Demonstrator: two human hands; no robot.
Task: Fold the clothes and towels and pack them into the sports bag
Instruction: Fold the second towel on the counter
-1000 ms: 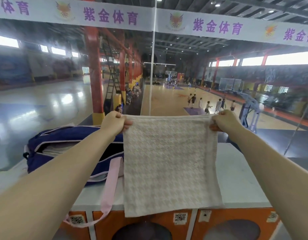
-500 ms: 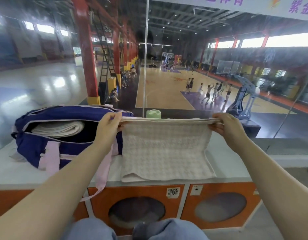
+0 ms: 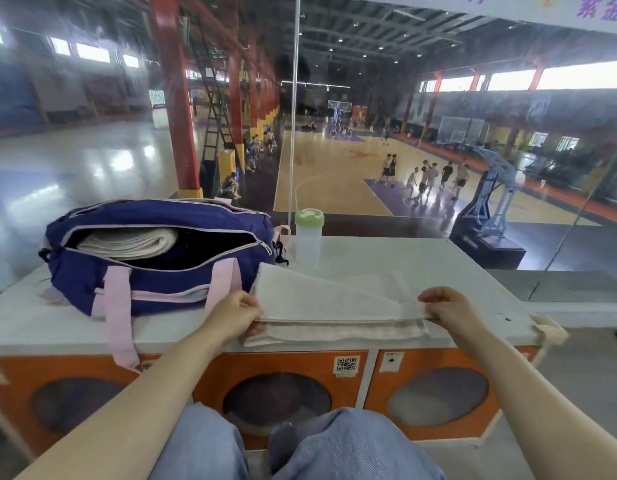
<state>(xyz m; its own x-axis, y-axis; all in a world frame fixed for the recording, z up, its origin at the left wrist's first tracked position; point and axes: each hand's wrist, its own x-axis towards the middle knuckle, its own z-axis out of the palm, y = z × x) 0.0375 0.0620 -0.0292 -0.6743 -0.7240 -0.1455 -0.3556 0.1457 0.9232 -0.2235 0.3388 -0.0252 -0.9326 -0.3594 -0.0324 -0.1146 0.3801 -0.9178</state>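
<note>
A cream checked towel [image 3: 334,304] lies folded over on the white counter top [image 3: 397,258], its doubled edge toward me. My left hand [image 3: 232,315] pinches the near left corner of the towel. My right hand [image 3: 450,311] pinches the near right corner. A navy sports bag [image 3: 154,275] with pink straps sits to the left, its zip open. Inside the bag rests a folded white cloth [image 3: 127,242].
A clear bottle with a green lid [image 3: 308,237] stands behind the towel, right of the bag. The counter has an orange front [image 3: 369,368] with round windows. A glass wall rises behind the counter. My knees in blue jeans [image 3: 300,445] are below.
The towel came down from hanging in the air and now lies folded on the counter. Both hands dropped toward me with its corners. The bottle came into view.
</note>
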